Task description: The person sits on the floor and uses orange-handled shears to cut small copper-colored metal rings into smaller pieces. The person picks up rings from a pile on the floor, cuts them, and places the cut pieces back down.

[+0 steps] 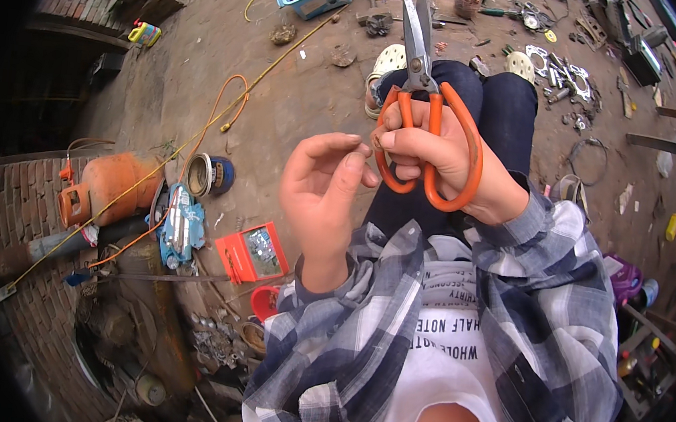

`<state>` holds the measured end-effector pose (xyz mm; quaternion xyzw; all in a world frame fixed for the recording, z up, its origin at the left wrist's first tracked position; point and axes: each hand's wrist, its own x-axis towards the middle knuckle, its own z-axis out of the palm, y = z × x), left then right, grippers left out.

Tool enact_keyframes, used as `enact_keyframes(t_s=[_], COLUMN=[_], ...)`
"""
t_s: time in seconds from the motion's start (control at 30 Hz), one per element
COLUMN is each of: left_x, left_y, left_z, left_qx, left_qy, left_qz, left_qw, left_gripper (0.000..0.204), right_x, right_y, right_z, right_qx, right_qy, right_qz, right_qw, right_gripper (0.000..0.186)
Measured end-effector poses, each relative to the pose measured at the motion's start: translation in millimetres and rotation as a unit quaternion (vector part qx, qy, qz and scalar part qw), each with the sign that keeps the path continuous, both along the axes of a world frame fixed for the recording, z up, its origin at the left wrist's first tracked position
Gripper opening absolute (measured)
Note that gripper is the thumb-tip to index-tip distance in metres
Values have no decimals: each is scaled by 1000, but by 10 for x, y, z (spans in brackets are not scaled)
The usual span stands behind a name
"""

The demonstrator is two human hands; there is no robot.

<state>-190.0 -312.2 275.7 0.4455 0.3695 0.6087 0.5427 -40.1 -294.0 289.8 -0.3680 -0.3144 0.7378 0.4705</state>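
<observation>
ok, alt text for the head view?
A person's right hand grips orange-handled shears, blades pointing away from the body, with the left hand curled close beside it. Dark trousers show beneath; around lie an orange gas cylinder, a light-blue tub and scattered metal parts.

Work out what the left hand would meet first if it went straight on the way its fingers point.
Most likely the right hand, closed around the orange-handled shears. Depth is unclear in this single view, so the shears' left handle might come first.
</observation>
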Motion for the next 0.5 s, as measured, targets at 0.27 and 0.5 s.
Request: enact_keyframes(t_s=[0.27,0.5], left_x=[125,244], left_y=[92,219], left_z=[-83,-137], left_qx=[46,-93], left_qy=[82,-96], left_qz=[-16,-96], left_qw=[995,986], left_gripper=[14,11], right_x=[130,288], right_y=[62,104], right_z=[-94,-203], right_qx=[-15,-47], right_qy=[25,57], right_qz=[32,6], right_qw=[999,997], right_gripper=[18,21])
